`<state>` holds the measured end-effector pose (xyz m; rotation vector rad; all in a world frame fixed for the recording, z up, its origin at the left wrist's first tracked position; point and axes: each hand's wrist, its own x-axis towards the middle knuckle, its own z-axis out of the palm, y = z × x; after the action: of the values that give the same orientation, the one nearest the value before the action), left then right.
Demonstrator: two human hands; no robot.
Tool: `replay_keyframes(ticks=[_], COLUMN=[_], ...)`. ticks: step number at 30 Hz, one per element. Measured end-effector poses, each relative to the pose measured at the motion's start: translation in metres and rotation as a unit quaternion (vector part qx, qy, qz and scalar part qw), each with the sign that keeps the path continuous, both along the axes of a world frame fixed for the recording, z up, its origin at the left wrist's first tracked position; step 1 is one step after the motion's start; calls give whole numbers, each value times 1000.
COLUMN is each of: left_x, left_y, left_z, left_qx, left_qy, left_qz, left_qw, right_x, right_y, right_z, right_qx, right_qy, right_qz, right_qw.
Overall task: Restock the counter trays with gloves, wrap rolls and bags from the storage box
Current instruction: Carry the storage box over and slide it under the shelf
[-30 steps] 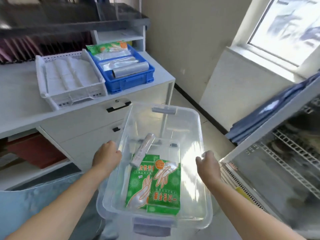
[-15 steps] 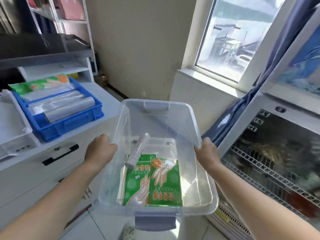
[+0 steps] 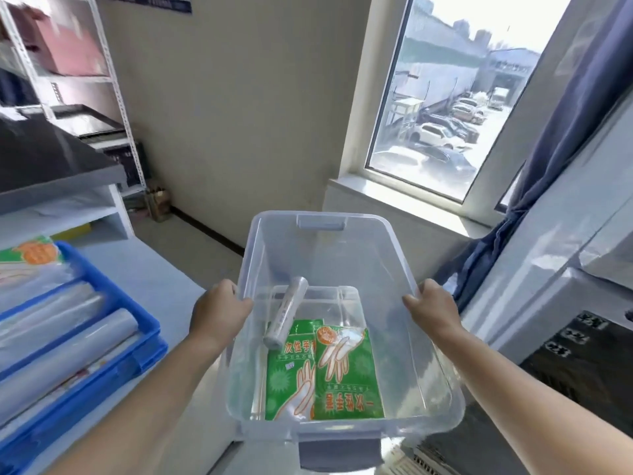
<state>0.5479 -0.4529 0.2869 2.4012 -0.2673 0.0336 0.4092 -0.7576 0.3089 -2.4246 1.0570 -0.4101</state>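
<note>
Both hands, left (image 3: 219, 308) and right (image 3: 433, 305), grip the box (image 3: 404, 265) rims; a roll (image 3: 286, 317) and glove packs (image 3: 346, 371) lie inside.

Storage box (image 3: 404, 269): clear glossy plastic. Glove packs (image 3: 346, 378): shiny green film. Tray (image 3: 150, 323): blue matt plastic.

The blue tray (image 3: 147, 337) runs off the left edge, which also cuts off the ends of its rolls (image 3: 68, 354) and most of the packet of gloves (image 3: 30, 255) at its far end. On the clear box (image 3: 322, 234), the left hand (image 3: 219, 310) and right hand (image 3: 433, 308) grip the long sides, their fingers mostly hidden under the rim. Inside, a small roll (image 3: 286, 315) and the right packet (image 3: 346, 371) cover parts of the left packet (image 3: 291, 382). Print on the small roll is too small to read. The shelves (image 3: 51, 46) are blurred, and the marks on the dark panel (image 3: 582, 365) cannot be read.
</note>
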Motion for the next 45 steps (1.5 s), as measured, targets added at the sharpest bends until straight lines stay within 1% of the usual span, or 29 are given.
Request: replay_keyframes(ticks=[3, 8, 17, 21, 26, 29, 35, 37, 41, 45], left_x=[42, 114, 267, 326, 390, 436, 544, 578, 644, 698], left_y=[-17, -43, -91, -100, -91, -80, -49, -35, -4, 21], left_z=[0, -13, -38, -39, -42, -47, -63, -66, -67, -69], left_qx=[-8, -14, 10, 2, 12, 23, 10, 11, -36, -82], left_qy=[1, 12, 58, 76, 97, 95, 117, 137, 174, 179], left_qz=[1, 24, 124, 172, 225, 233, 274, 281, 301, 340], left_qw=[1000, 1000, 990, 982, 970, 968, 955, 950, 937, 919], right_x=[44, 132, 337, 430, 536, 603, 733, 776, 855, 925], right_y=[-16, -50, -116, -130, -123, -112, -78, -62, -31, -3], right_z=[-4, -19, -49, -54, -62, -69, -83, -82, -76, -71], right_qx=[-1, -9, 33, 50, 68, 74, 85, 88, 88, 91], right_qy=[-2, 0, 18, 24, 31, 37, 48, 53, 57, 54], right_qz=[-5, 30, 116, 160, 211, 237, 284, 294, 320, 342], right_qw=[1000, 1000, 993, 986, 975, 968, 954, 950, 942, 934])
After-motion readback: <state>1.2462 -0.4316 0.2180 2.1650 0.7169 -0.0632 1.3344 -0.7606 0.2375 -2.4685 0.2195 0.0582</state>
